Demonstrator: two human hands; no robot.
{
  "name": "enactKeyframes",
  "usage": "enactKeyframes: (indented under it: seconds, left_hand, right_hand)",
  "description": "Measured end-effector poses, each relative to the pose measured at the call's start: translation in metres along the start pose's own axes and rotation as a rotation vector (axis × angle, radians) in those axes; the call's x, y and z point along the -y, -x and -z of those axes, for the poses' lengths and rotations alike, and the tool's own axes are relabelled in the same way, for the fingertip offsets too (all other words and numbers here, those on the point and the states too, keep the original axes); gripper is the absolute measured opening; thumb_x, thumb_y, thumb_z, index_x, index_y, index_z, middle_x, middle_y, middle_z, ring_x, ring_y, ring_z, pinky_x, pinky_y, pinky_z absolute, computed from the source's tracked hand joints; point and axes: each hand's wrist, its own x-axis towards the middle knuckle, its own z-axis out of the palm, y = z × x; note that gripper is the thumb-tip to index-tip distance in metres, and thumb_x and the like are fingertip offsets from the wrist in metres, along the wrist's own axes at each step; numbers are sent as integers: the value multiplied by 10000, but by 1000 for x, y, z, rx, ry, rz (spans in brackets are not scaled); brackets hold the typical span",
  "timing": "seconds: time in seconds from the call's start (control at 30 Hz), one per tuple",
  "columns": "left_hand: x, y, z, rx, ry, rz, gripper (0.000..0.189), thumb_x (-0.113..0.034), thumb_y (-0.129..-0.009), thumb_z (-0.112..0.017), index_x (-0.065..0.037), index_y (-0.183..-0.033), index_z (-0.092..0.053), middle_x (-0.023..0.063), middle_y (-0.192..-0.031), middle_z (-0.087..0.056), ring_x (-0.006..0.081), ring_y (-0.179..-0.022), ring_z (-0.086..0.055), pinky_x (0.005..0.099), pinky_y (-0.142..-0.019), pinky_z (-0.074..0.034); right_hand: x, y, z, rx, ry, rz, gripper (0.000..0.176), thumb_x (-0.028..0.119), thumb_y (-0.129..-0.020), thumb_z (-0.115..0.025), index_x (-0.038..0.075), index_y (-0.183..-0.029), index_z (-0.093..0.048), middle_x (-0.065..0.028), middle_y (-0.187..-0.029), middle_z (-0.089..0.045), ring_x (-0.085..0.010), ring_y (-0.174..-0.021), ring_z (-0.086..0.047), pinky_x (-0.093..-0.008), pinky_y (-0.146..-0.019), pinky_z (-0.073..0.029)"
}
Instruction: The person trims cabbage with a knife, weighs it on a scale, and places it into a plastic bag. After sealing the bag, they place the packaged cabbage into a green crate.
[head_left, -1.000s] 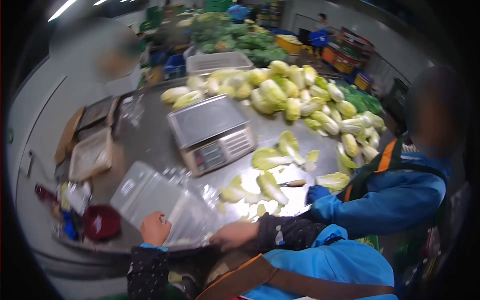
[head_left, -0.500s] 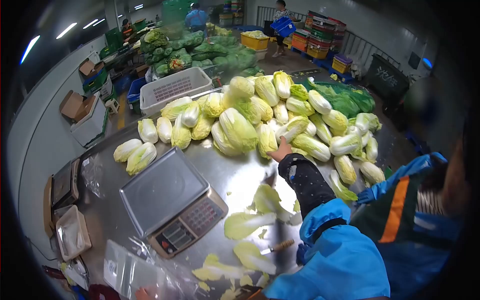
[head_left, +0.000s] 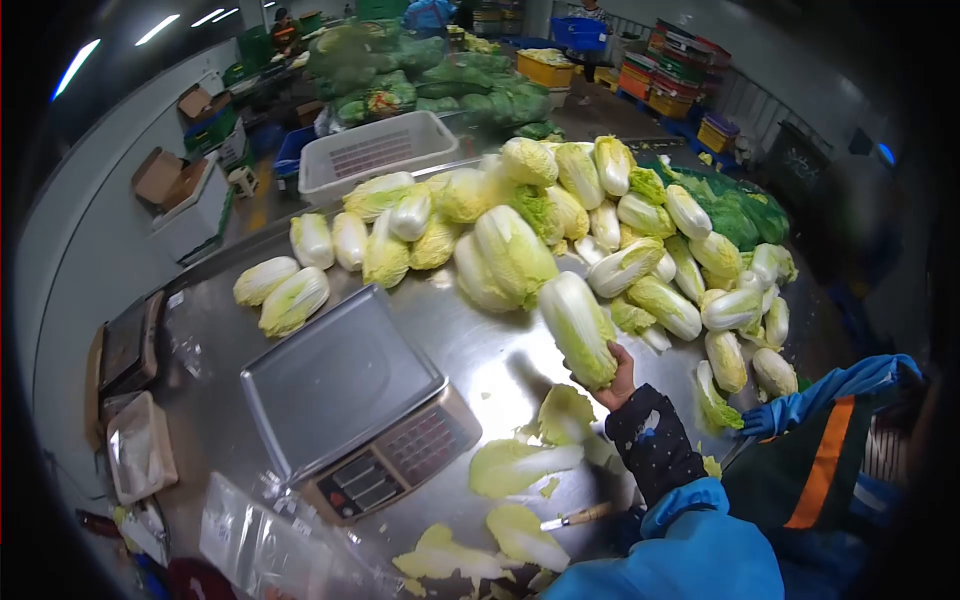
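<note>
My right hand point(head_left: 619, 378), in a dark dotted cuff and blue sleeve, is closed around the lower end of a napa cabbage point(head_left: 577, 325). The cabbage is tilted above the metal table, its pale base pointing up and left. Behind it lies a heap of napa cabbages point(head_left: 505, 255). Left of my hand stands a digital scale point(head_left: 345, 375) with a bare pan. Loose cabbage leaves point(head_left: 525, 468) and a knife point(head_left: 580, 517) with a wooden handle lie nearer to me. My left hand does not show.
Clear plastic bags point(head_left: 260, 540) lie at the front left, near a small tray point(head_left: 140, 450) and another scale point(head_left: 130, 345). A white crate point(head_left: 380, 155) stands behind the table. At the right, a co-worker's gloved hand point(head_left: 760, 420) rests by the cabbages. Green net sacks are piled beyond.
My right hand has taken a napa cabbage from the front of the heap and drawn it toward me. The view has shifted slightly. The co-worker's glove remains near the table edge.
</note>
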Motion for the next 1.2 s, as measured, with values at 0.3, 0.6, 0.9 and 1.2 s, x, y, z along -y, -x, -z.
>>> enactKeyframes:
  seconds: [0.3, 0.6, 0.9, 1.2]
  left_hand:
    - [-51, 16, 37, -250, 4, -256, 471, 86, -651, -508, -3, -1109, -570, 183, -1186, -545, 362, -1017, -527, 397, -847, -436]
    - [-82, 45, 103, -365, -26, -324, 677, 73, -627, -537, -75, -1283, -457, 91, -1325, -471, 311, -739, -618, 402, -614, -480]
    - [-125, 54, 122, -251, -171, -274, 628, -4, -695, -533, -89, -1308, -427, 46, -1353, -447, 301, -623, -606, 401, -581, -480]
    - [-194, 61, -31, 135, 34, -336, 556, -80, -802, -474, -94, -1345, -353, 91, -1341, -447, 323, -721, -639, 456, -622, -504]
  right_hand:
    - [-166, -100, -158, -18, 1090, 6, 780, 399, -685, -765, -25, -1246, -426, -184, -1118, -560, -236, -1001, -573, -316, -823, -479]
    - [-97, -38, -171, -92, 1514, 21, 943, 586, -717, -670, 3, -1353, -291, -286, -1227, -461, -330, -1087, -523, -395, -829, -483]
    - [-118, -55, -208, 392, 1989, 393, 1071, 514, -609, -780, 48, -1397, -224, -259, -1302, -438, -381, -1197, -450, -407, -992, -374]
    - [-180, 25, -192, 378, 754, -308, 771, 241, -746, -654, 173, -1408, -264, -121, -1339, -406, -272, -1163, -480, -414, -912, -464]
